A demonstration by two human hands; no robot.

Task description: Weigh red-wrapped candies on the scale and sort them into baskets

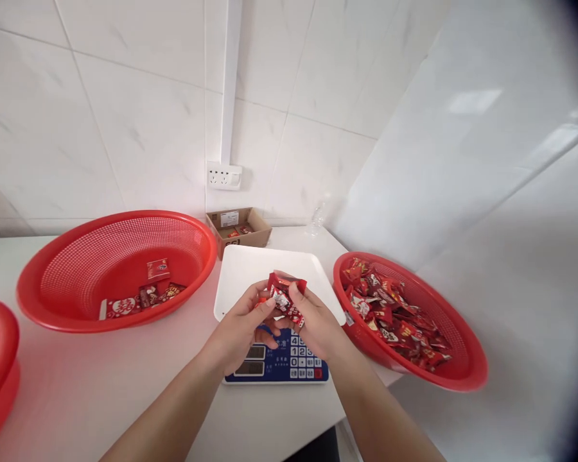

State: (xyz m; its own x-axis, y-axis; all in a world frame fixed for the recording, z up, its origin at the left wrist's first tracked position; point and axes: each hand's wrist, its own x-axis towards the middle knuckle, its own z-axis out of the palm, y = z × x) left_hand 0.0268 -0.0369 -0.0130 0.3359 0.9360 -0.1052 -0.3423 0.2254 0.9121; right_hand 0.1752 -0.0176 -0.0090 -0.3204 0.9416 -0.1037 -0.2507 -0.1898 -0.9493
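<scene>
Several small red wrapped packets (285, 298) are held between my two hands, above the front part of a white weighing scale (250, 269). My left hand (250, 314) grips them from the left, thumb on top. From the right, my right hand (318, 321) closes on the same packets with its thumb pressed on a wrapper. My hands hide part of the scale's blue keypad panel (304, 362). To the right, a red basket (467, 359) holds a heap of similar red packets (395, 314).
A large red perforated basket (115, 231) at left holds a few packets (158, 269). Part of another red basket (0, 333) shows at the left edge. Behind the scale stands a cardboard box (255, 239) near the tiled wall. A clear plastic item (316, 219) lies at the back.
</scene>
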